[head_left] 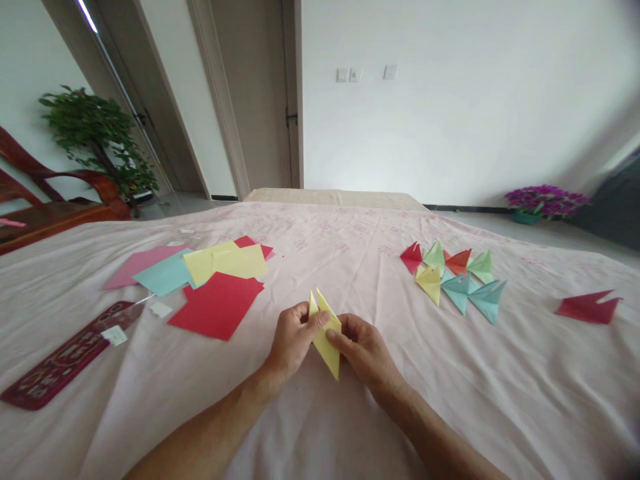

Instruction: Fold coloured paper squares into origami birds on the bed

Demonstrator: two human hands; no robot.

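A folded yellow paper piece (pixel 330 348), with two pointed tips at the top and one point below, is held between both hands above the tablecloth. My left hand (pixel 295 337) pinches its left upper side, thumb lying across the front. On the right edge, my right hand (pixel 365 343) grips it with the thumb pressed on the front face; its other fingers are partly hidden behind the paper. Left of my hands lie loose sheets: a red sheet (pixel 217 307), a yellow sheet (pixel 225 262), a light blue sheet (pixel 163 272) and a pink sheet (pixel 127 267).
Several folded paper pieces (pixel 455 287) lie grouped at the right, with a dark red folded piece (pixel 590 308) farther right. A dark red ornament with lettering (pixel 65 357) lies at the left. A pinkish cloth (pixel 340 240) covers the table; a wooden chair (pixel 95 210) stands beyond its left edge.
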